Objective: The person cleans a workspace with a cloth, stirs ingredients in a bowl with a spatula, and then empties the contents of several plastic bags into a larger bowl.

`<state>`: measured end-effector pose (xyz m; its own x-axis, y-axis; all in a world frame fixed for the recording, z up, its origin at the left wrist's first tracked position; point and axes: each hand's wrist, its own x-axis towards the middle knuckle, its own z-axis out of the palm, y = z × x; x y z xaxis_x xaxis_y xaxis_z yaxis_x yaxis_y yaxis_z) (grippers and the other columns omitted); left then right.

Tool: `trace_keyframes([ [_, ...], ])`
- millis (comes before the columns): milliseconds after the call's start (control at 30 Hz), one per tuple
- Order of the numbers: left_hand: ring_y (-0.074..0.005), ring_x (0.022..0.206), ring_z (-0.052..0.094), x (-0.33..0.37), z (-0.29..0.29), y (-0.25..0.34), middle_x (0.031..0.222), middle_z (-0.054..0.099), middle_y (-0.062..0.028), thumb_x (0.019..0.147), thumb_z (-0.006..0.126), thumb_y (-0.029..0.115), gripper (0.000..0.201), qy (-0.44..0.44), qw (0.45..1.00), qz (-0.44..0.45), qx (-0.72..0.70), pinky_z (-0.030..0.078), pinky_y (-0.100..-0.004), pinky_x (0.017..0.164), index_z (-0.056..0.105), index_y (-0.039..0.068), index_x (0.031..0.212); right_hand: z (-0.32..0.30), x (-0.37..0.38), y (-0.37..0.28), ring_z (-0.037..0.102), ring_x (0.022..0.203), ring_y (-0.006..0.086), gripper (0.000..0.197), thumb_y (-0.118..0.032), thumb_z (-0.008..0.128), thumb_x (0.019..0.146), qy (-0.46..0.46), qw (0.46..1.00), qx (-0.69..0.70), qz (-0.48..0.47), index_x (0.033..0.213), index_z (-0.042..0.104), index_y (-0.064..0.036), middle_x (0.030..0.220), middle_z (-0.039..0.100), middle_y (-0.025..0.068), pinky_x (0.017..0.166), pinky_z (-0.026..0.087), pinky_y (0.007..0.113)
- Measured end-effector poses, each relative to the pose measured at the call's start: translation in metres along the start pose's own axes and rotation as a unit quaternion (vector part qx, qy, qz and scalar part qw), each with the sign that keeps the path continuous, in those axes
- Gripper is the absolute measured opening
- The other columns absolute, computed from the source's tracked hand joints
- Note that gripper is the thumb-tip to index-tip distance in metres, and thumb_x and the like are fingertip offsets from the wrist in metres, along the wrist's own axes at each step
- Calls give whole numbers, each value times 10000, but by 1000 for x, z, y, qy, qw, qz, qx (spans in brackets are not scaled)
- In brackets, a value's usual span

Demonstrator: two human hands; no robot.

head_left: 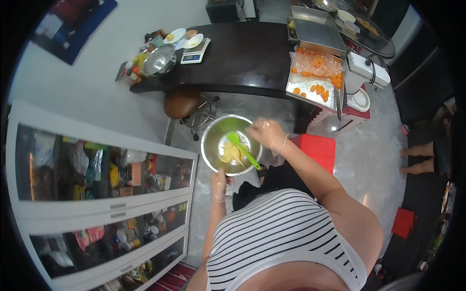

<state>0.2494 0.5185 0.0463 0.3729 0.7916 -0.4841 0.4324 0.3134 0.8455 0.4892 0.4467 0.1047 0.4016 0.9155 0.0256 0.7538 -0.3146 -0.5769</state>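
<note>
A shiny steel mixing bowl (209,154) is held up in front of my body. Inside it lies a lump of pale yellow dough (232,153), and a bright green spatula (248,156) rests across it with its handle over the near right rim. My left hand (220,183), in a clear plastic glove, grips the bowl's near rim, its fingertips partly hidden beneath. At the far right rim my right hand (270,135), also in a clear glove, is closed with its curled fingers over the edge. Neither hand touches the spatula.
Ahead stands a dark table (242,53) with a kitchen scale (195,52) and another steel bowl (160,59). On the right are a tray (303,87) of orange balls and a white stand mixer (364,70). Nearby are a brown stool (181,103), a red stool (318,148) and a glass-fronted cabinet (116,206).
</note>
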Motion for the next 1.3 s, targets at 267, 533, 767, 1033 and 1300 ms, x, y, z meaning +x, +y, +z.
trace_keyframes([
  [267,-152,456,571,167,0,114,540,576,-104,884,421,287,426,-43,997,36,-53,413,-253,410,605,-77,762,-61,112,77,610,777,337,355,-355,579,828,176,969,56,163,765,658,-15,798,634,162,705,475,401],
  [533,-145,481,579,369,57,186,594,605,-108,879,431,272,376,-223,974,33,1,425,-252,419,599,-60,828,-9,229,132,608,649,212,426,-354,560,867,161,909,237,304,1067,607,19,762,630,115,609,469,335],
  [767,-148,473,583,489,87,249,633,609,-99,905,424,304,400,-397,910,64,100,427,-252,397,587,-58,859,1,331,185,530,499,106,307,-161,506,824,216,838,336,372,1034,612,37,636,586,41,457,421,242],
  [1033,-145,497,592,535,88,273,679,615,-114,922,426,383,459,-413,906,-13,89,440,-239,417,565,-54,914,3,378,185,557,522,114,318,-223,555,830,220,829,280,432,995,625,40,668,607,56,485,440,258],
  [1300,-132,525,563,559,47,294,747,610,-84,920,418,483,520,-329,936,-17,122,406,-222,436,487,22,1151,-37,400,189,621,890,350,338,-319,548,829,272,860,23,431,922,666,-17,923,648,200,819,475,406],
])
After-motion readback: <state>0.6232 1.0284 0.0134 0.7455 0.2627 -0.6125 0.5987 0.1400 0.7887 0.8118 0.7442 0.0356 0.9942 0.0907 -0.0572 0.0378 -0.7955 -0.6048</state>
